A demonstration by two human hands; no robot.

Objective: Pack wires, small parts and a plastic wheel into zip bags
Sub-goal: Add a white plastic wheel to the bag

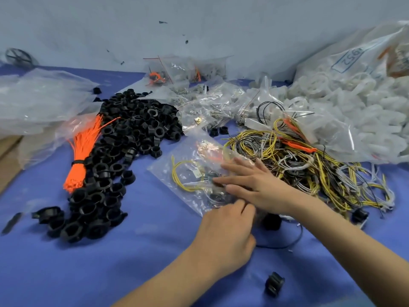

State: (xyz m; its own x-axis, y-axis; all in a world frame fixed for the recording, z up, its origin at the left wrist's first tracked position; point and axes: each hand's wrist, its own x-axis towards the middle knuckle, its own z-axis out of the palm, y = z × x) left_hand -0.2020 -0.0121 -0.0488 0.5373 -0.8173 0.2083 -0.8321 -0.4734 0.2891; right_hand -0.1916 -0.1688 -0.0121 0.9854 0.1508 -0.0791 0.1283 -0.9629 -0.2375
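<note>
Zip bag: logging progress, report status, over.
Left hand pinching zip bag at near edge. Right hand flat on bag, pressing. Yellow wire inside. Wire pile touching right.

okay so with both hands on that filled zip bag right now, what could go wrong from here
The left hand pinches the zip bag at its near edge while the right hand presses flat on it; the yellow wire inside could get caught at the edge. The bag also borders the loose wire pile, so stray strands may snag.

Right hand presses zip bag; left hand pinches it.
</note>
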